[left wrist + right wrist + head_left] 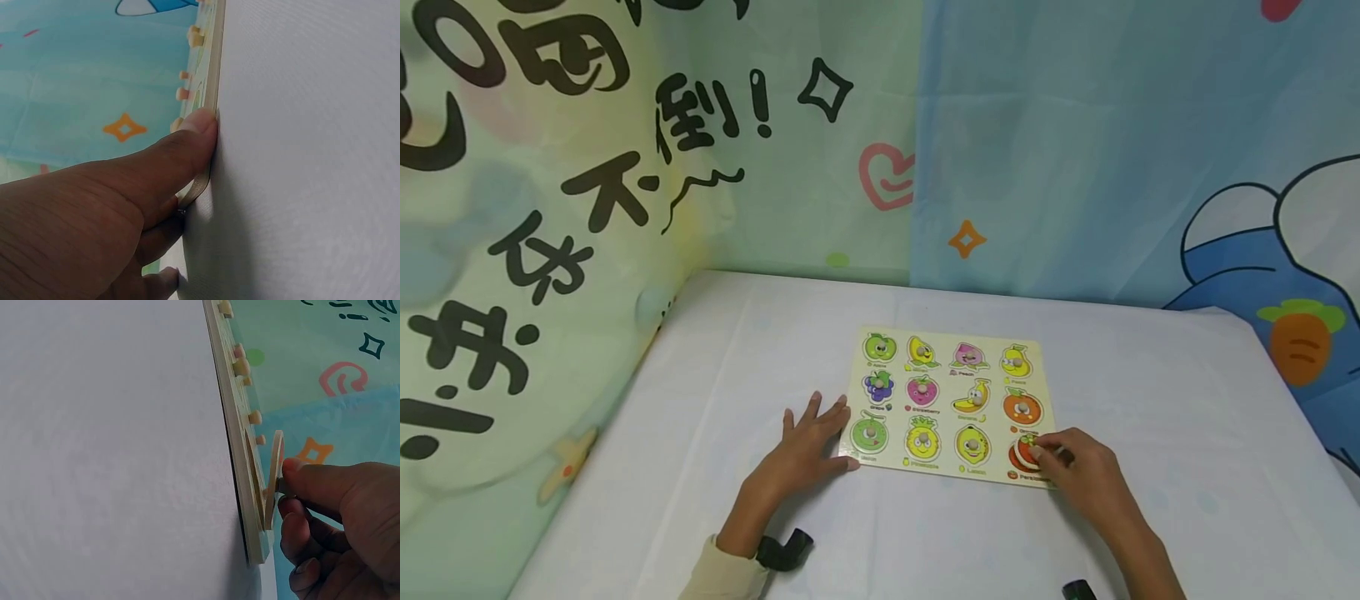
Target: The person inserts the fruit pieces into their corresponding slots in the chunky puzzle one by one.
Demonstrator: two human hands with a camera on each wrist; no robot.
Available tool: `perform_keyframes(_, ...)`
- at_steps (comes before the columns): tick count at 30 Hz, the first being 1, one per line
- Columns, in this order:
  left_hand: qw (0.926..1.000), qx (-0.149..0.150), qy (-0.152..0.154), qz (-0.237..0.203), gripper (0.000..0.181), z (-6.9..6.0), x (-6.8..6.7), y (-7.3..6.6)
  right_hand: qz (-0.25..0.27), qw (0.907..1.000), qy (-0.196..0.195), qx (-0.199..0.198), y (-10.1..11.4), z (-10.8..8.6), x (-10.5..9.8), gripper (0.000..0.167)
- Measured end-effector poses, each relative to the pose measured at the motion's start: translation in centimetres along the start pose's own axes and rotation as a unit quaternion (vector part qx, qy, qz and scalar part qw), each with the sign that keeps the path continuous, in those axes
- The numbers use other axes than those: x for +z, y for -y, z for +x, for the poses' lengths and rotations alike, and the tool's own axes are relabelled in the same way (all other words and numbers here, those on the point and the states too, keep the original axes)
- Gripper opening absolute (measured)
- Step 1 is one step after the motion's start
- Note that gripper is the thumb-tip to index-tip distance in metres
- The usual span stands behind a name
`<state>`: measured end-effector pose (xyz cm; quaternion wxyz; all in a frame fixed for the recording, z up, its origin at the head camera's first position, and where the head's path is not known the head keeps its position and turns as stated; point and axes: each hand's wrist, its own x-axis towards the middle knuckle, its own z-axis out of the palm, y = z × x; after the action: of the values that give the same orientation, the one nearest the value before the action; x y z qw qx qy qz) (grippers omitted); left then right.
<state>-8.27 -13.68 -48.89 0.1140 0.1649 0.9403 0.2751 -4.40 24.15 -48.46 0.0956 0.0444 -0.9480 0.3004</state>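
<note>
A cream wooden knob puzzle board (947,435) with rows of cartoon fruit pieces lies on a white-covered table. My left hand (805,446) holds its near left corner, fingers at the left edge and thumb (199,122) against the near edge. At the near right corner, my right hand (1078,471) pinches the small knob of the red persimmon piece (1027,452) between thumb and fingers. From the right wrist, that persimmon piece (274,481) shows edge-on, tilted and raised off the board over its recess. The right hand partly covers it in the head view.
Other pieces, such as the orange (1022,408) and the lemon (972,447), sit in the board with knobs standing up. Printed cloth backdrops (1075,167) rise behind and left of the white tabletop (760,350). Black camera mounts (786,552) show near the wrists.
</note>
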Motion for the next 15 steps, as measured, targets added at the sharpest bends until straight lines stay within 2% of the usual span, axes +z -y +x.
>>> perform_keyframes(9,1.0,-0.001,0.005,0.002,0.079,0.03,0.05,0.03,0.028,0.9951,0.055,0.077,0.34,-0.01,-0.2,0.02)
perform_keyframes(15,1.0,-0.002,0.005,0.005,0.079,0.02,0.03,0.05,0.033,0.9935,0.064,0.087,0.27,0.02,-0.31,0.019)
